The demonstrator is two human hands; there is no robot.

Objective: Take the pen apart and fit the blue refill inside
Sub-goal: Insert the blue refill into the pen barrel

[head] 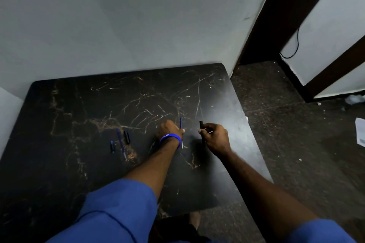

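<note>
A person in blue sleeves (110,205) leans over a dark, scratched worktop (79,104) with marble-like veining, both bare hands working near its middle right.

The left hand (169,131), with a blue wristband (170,138) on its wrist, has a narrow grip closed on the blue refill (181,133). The refill runs almost straight along the twelve-to-six line: its blue end sticks out past the fingers toward twelve o'clock and its pale, thin end trails toward six o'clock beside the wrist. Whether that lower end touches the worktop is hard to tell in the dim light.

Just at three o'clock from it, apart from the left hand, the right hand (215,139) is closed around the black pen barrel (201,125), whose open end stands up out of the fist toward twelve o'clock. A thin pale rod (209,132), possibly another refill, lies crosswise between the fingers of the same hand.

Well off at nine o'clock from the left hand, loose pieces lie on the worktop: a short black pen part (126,137), a long blue pen piece (120,141) beside it, and a small blue-and-black part (112,146) further toward nine o'clock.

At three o'clock beyond the worktop edge lies speckled dark floor (286,134).
</note>
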